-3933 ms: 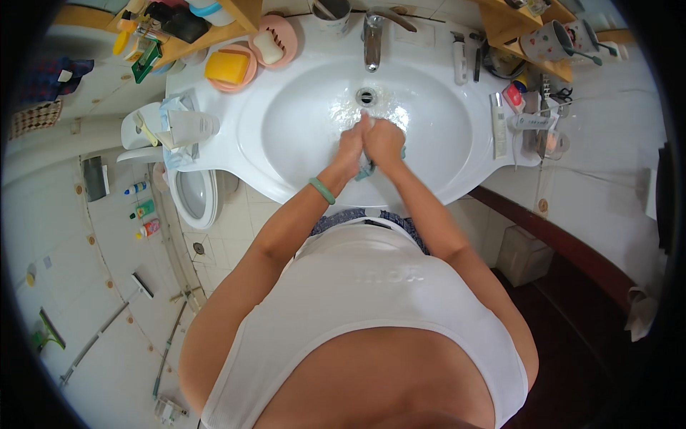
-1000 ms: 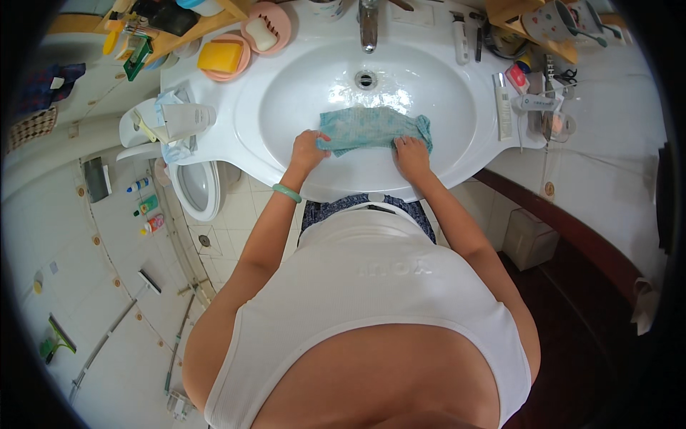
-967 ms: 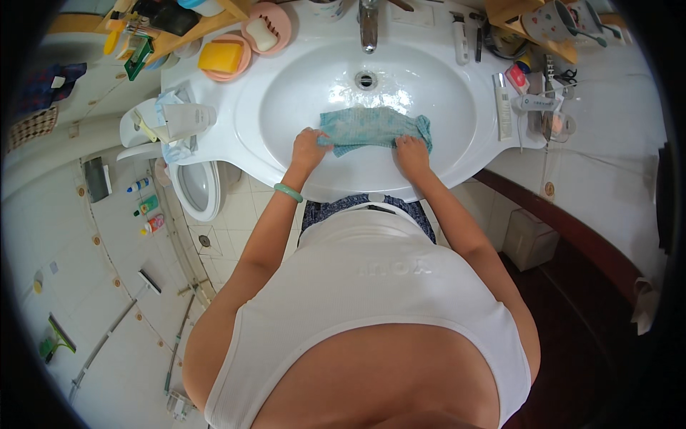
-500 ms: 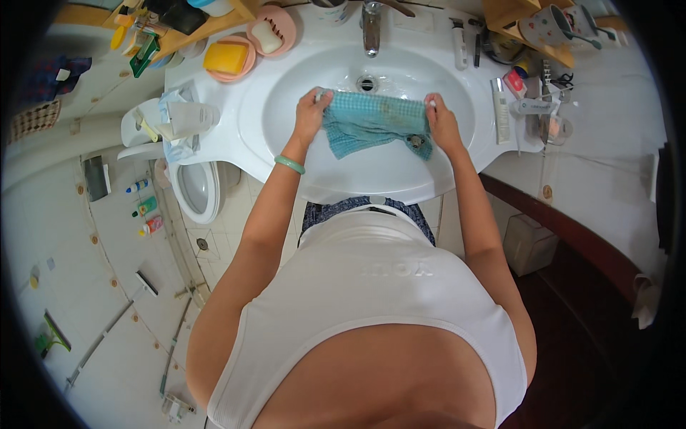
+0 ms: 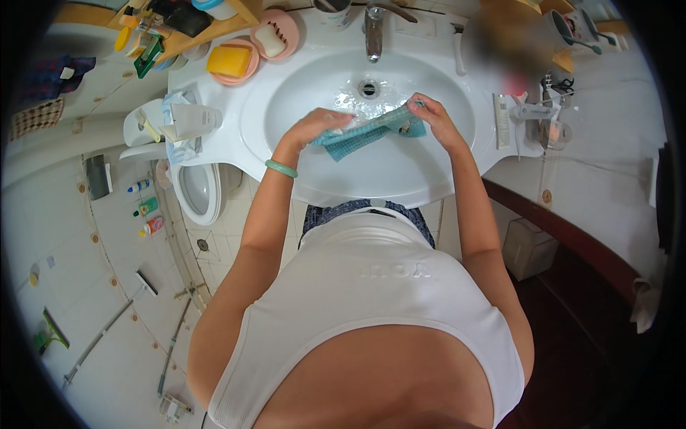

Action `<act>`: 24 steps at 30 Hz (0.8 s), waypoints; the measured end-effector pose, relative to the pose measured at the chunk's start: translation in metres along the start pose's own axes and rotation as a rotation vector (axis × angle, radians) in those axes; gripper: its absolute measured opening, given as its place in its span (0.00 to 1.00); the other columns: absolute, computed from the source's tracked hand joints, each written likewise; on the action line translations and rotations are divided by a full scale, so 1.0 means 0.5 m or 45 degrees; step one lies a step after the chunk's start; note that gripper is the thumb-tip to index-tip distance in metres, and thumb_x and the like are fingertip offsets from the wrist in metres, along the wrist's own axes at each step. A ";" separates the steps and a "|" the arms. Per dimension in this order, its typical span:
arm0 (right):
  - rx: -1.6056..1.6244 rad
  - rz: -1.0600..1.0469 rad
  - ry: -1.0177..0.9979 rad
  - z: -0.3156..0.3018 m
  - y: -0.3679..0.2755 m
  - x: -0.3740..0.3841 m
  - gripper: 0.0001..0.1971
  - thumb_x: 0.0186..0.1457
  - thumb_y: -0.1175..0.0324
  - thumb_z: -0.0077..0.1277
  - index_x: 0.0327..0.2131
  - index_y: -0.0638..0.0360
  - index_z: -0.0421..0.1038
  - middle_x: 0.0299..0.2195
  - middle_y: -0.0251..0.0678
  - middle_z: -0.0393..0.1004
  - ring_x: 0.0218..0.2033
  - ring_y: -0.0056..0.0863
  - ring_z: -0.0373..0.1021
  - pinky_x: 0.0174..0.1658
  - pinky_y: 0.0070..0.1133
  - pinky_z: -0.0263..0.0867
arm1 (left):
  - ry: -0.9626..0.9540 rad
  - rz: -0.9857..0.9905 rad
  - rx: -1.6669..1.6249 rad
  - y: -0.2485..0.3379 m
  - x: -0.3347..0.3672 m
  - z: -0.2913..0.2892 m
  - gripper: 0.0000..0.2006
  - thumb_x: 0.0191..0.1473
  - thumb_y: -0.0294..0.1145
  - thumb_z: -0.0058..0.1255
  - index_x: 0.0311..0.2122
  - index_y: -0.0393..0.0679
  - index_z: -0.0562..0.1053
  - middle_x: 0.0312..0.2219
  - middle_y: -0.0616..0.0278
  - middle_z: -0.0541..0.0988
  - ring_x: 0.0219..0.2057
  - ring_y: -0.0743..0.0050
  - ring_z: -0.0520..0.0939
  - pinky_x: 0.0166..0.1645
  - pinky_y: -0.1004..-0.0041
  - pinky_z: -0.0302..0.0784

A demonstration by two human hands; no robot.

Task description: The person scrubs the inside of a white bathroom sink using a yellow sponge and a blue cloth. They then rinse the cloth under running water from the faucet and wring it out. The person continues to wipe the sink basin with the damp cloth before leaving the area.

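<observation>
A blue-green checked cloth (image 5: pixel 361 136) hangs over the white sink basin (image 5: pixel 282 107), bunched and slanting up toward the right. My left hand (image 5: pixel 318 126), with a green bangle (image 5: pixel 281 169) at the wrist, is closed on its left end. At the other end, my right hand (image 5: pixel 433 116) pinches the top corner between thumb and fingers. A dark patch shows on the cloth's right part, partly hidden by folds. Behind the cloth, water glistens around the drain (image 5: pixel 369 89), below the metal faucet (image 5: pixel 374 34).
On the left of the counter, pink dishes hold a yellow bar (image 5: pixel 229 61) and white soap (image 5: pixel 270 41). A white tube (image 5: pixel 502 121) and a white-handled razor (image 5: pixel 459 53) lie on the right. A toilet (image 5: pixel 213 193) stands at lower left. One area at upper right is blurred.
The cloth was stretched wide and flat between my hands; now it is gathered and tilted. My left hand has moved lower, my right slightly higher and inward. Water glistens more around the drain.
</observation>
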State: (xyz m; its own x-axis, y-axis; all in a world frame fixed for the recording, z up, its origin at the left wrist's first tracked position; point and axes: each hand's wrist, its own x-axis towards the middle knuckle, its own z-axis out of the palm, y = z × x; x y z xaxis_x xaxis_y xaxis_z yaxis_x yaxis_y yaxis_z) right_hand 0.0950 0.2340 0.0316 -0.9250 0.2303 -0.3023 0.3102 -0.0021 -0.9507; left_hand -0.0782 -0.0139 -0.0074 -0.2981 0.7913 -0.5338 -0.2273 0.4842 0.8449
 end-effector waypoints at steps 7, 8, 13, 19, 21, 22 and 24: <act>0.182 -0.043 0.105 0.054 -0.033 -0.001 0.08 0.55 0.67 0.51 0.37 0.58 0.68 0.31 0.25 0.69 0.36 0.16 0.63 0.42 0.15 0.60 | -0.026 0.314 -0.125 -0.029 0.002 0.047 0.12 0.47 0.34 0.56 0.35 0.38 0.77 0.39 0.60 0.77 0.38 0.77 0.75 0.47 0.76 0.65; 0.201 -0.027 0.132 0.058 -0.030 0.000 0.08 0.54 0.68 0.51 0.37 0.58 0.68 0.31 0.26 0.69 0.35 0.16 0.64 0.42 0.15 0.61 | -0.017 0.255 -0.305 -0.036 0.006 0.053 0.13 0.48 0.36 0.55 0.36 0.38 0.76 0.39 0.60 0.77 0.37 0.77 0.76 0.46 0.76 0.67; 0.363 0.056 0.238 0.073 -0.001 0.007 0.12 0.53 0.65 0.53 0.39 0.60 0.70 0.31 0.28 0.72 0.31 0.18 0.67 0.38 0.17 0.64 | 0.073 0.076 -1.133 -0.025 0.019 0.114 0.16 0.55 0.42 0.49 0.39 0.38 0.72 0.36 0.62 0.76 0.36 0.76 0.76 0.41 0.75 0.72; -0.830 -0.171 0.386 0.242 0.001 -0.032 0.23 0.46 0.48 0.57 0.23 0.65 0.74 0.16 0.45 0.72 0.20 0.38 0.72 0.27 0.28 0.67 | 0.356 -0.200 -1.440 0.000 0.053 0.198 0.17 0.59 0.46 0.43 0.34 0.40 0.72 0.23 0.66 0.73 0.23 0.74 0.74 0.28 0.73 0.73; -0.989 -0.056 0.602 0.229 0.007 0.012 0.26 0.50 0.45 0.50 0.20 0.65 0.74 0.13 0.49 0.69 0.16 0.46 0.68 0.24 0.33 0.65 | 0.388 -0.153 -1.481 0.015 0.045 0.235 0.15 0.59 0.45 0.43 0.32 0.42 0.70 0.22 0.68 0.71 0.23 0.75 0.73 0.26 0.73 0.71; -0.924 0.081 0.678 0.202 0.007 0.039 0.26 0.51 0.46 0.49 0.20 0.64 0.74 0.13 0.48 0.70 0.15 0.45 0.68 0.24 0.34 0.65 | 0.376 -0.212 -1.414 0.028 0.042 0.243 0.15 0.59 0.45 0.43 0.32 0.42 0.69 0.23 0.68 0.72 0.23 0.75 0.73 0.26 0.73 0.71; -0.885 0.117 0.705 0.207 0.006 0.034 0.27 0.55 0.47 0.44 0.18 0.62 0.73 0.14 0.48 0.70 0.15 0.45 0.68 0.23 0.36 0.64 | 0.461 -0.368 -1.283 0.035 0.053 0.241 0.14 0.60 0.42 0.41 0.35 0.40 0.68 0.28 0.65 0.73 0.26 0.73 0.75 0.27 0.72 0.72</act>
State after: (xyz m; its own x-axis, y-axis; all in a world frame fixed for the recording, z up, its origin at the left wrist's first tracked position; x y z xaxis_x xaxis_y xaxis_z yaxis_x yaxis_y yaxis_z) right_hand 0.0575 0.1372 0.0165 -0.7069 0.6958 -0.1270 0.6074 0.5052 -0.6130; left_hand 0.0216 0.0603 -0.0026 -0.3283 0.4623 -0.8238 -0.9330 -0.0222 0.3593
